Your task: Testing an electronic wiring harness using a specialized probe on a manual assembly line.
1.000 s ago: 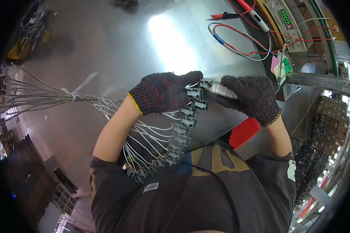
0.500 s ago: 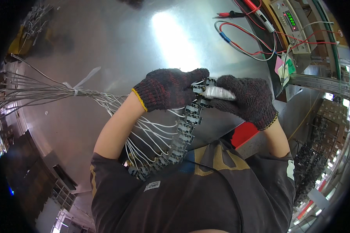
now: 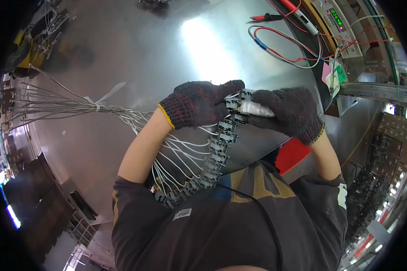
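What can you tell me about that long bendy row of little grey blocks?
The row of grey blocks is a curving chain of small, boxy pieces with dark parts and gaps, looking like plastic. It slants from the gloved hands down and left toward the dark shirt. White wires lead to its left side. The left hand grips its upper end, where the right hand touches it too; fingers hide some blocks.

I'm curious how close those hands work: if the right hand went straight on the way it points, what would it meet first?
The right hand would probably meet the row of grey blocks first, with the left hand beyond; depth is hard to judge.
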A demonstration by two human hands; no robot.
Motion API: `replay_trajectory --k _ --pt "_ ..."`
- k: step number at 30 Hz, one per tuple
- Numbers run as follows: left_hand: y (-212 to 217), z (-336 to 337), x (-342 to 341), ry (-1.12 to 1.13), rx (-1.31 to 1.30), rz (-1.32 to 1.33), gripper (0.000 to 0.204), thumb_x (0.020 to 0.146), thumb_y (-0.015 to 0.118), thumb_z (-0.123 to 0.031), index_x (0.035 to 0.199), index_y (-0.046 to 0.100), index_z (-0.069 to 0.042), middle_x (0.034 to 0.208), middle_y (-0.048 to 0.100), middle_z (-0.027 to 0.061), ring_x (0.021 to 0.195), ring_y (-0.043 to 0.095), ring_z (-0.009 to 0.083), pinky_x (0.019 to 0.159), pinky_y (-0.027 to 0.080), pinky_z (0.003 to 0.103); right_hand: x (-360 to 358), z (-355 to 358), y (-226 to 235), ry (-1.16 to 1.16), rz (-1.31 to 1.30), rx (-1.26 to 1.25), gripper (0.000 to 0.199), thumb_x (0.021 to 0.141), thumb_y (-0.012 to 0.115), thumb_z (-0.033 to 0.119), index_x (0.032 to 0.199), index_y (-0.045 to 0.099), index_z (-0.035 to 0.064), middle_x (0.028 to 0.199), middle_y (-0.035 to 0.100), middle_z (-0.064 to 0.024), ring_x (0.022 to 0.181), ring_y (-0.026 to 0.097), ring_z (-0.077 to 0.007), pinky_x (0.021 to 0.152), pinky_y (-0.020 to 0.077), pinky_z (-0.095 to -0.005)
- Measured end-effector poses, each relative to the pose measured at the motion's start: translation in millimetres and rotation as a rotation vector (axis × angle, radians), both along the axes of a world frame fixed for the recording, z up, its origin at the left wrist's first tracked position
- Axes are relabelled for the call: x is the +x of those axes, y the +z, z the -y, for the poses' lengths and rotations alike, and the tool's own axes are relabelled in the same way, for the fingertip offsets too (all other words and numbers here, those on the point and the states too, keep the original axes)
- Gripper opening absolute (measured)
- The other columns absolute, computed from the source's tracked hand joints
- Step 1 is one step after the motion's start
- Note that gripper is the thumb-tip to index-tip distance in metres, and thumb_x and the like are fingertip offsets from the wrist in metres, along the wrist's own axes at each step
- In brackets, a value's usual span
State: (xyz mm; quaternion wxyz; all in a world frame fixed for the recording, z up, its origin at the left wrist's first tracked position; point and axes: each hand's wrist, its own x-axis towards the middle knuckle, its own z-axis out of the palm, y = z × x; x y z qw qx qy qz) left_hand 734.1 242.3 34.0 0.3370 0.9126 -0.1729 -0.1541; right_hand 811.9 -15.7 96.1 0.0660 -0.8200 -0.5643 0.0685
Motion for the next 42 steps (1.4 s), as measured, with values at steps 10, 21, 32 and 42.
replay_trajectory --k 10,21,32,42 --pt "19 4 -9 0.014 0.075 0.058 0.05 0.094 0.058 -0.031 0.142 0.049 -0.018 0.084 0.071 0.0183 0.081 0.072 0.0355 0.073 0.056 0.048 -55 20 -9 -0.462 -0.233 0.182 0.042 0.079 0.084 0.038 0.108 0.068 0.0116 0.084 0.072 -0.0127 0.075 0.072 -0.0339 0.065 0.0556 -0.0416" --pt "60 -13 -66 -0.02 0.097 0.234 0.068 0.074 0.076 -0.023 0.139 0.057 -0.016 0.122 0.065 0.0152 0.103 0.067 0.0362 0.084 0.057 0.046 -24 21 -2 -0.274 -0.203 0.082 0.042 0.084 0.076 0.048 0.109 0.069 0.0156 0.074 0.069 -0.0118 0.07 0.07 -0.0318 0.064 0.0544 -0.0432" --pt "43 -7 -62 -0.092 0.165 0.079 0.092 0.07 0.079 -0.029 0.153 0.042 -0.014 0.12 0.067 0.0166 0.097 0.068 0.0367 0.085 0.055 0.045 -27 22 0 -0.204 0.022 0.108 0.042 0.08 0.082 0.042 0.106 0.068 0.0123 0.072 0.068 -0.0088 0.066 0.069 -0.0301 0.06 0.0531 -0.04" --pt "43 -12 -53 -0.131 0.151 -0.032 0.097 0.071 0.082 -0.034 0.156 0.038 -0.016 0.125 0.067 0.0173 0.095 0.07 0.0365 0.082 0.056 0.046 -63 -12 6 -0.314 -0.096 0.033 0.041 0.082 0.08 0.044 0.106 0.066 0.0144 0.068 0.067 -0.0107 0.06 0.068 -0.0311 0.056 0.0522 -0.042"
